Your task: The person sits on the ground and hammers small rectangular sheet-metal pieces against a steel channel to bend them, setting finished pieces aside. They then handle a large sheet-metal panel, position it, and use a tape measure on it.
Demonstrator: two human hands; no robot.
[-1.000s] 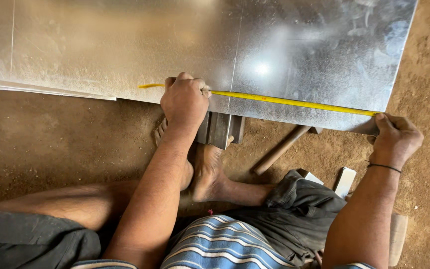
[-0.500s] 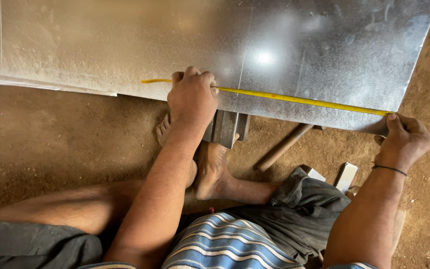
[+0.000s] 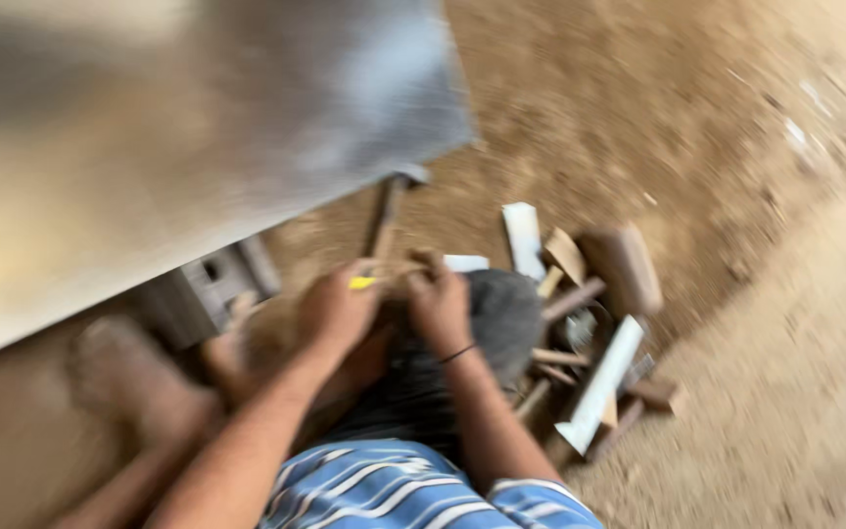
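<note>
The picture is heavily blurred by motion. My left hand (image 3: 337, 310) and my right hand (image 3: 440, 302) are close together over my lap, below the metal sheet. A short yellow piece of the tape measure (image 3: 362, 283) shows at the fingers of my left hand. My right hand, with a dark band at the wrist, is curled near it; what it grips is too blurred to make out. The big grey metal sheet (image 3: 198, 127) fills the upper left, raised off the dirt floor.
A grey block (image 3: 203, 294) sits under the sheet's edge, with a long-handled tool (image 3: 384, 216) beside it. To the right lies a heap of wood scraps, a white strip (image 3: 604, 382) and a brown block (image 3: 629, 264). My bare foot (image 3: 119, 377) rests on the dirt at the left.
Both hands have left the sheet's edge and come together over my lap. The tape no longer stretches along the sheet. The view has swung to the right.
</note>
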